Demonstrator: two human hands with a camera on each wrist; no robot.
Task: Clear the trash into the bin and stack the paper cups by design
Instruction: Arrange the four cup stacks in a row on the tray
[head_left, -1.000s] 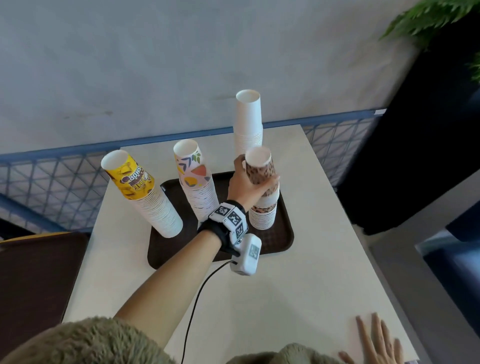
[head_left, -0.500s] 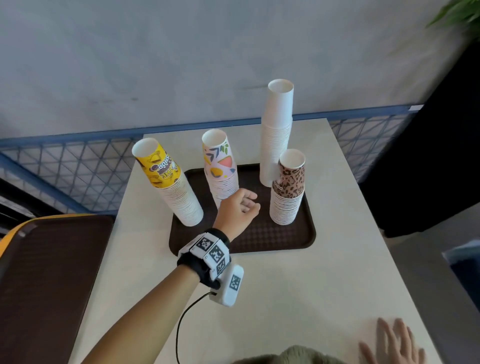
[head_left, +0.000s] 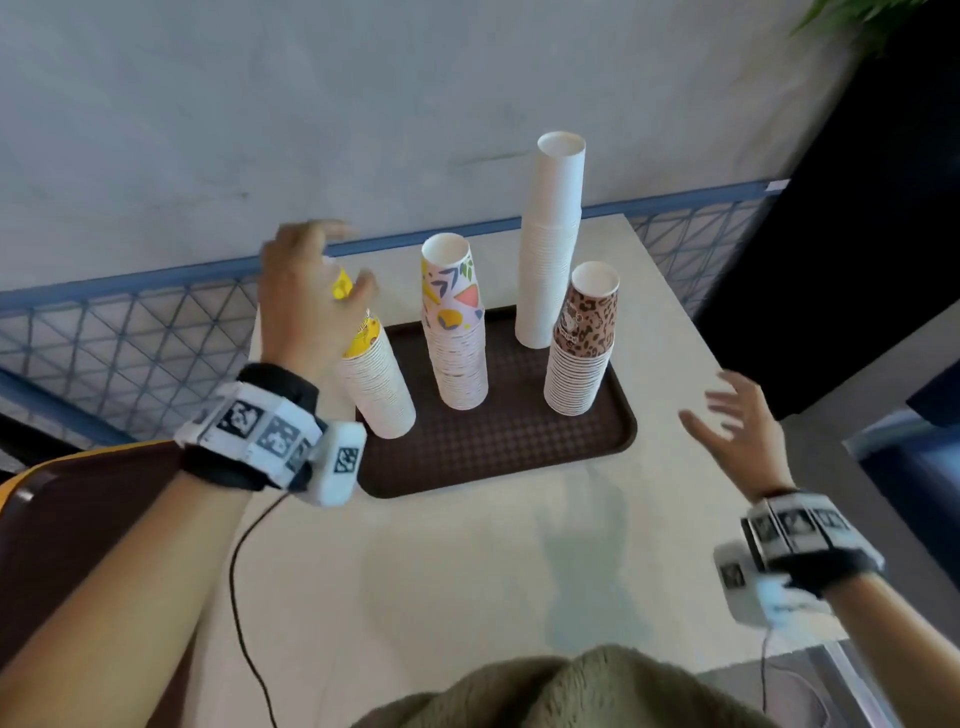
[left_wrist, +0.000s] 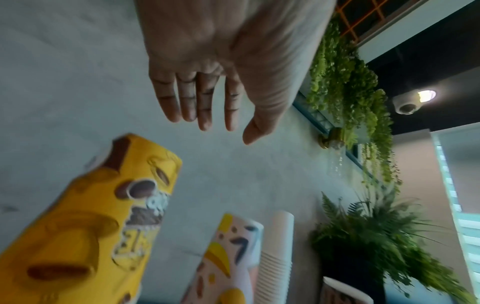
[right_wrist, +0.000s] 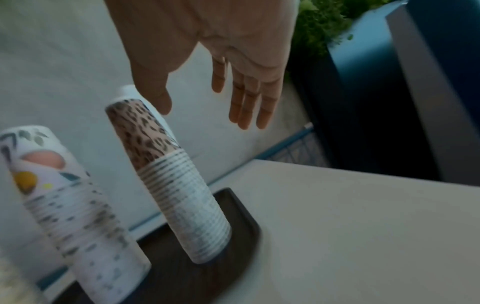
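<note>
Landmark: brown tray (head_left: 519, 447) on the pale table (head_left: 467, 571). Left hand (head_left: 306, 296) hovers above the tray's left edge, fingers straight and apart, holding nothing; yellow cup stack (head_left: 382, 384) sits directly under it, not touching, leaning left, base at the tray's left edge. Printing on the yellow cup is blurred, unreadable. Right hand (head_left: 737, 426) hangs right of the tray, fingers spread, empty; leopard-print stack (head_left: 582, 358) stands upright on the tray's right side, near the thumb, apart. Colourful patterned stack (head_left: 457, 338) at tray centre, white stack (head_left: 550, 244) at the tray's far edge. All long axes roughly vertical, mouths up.
</note>
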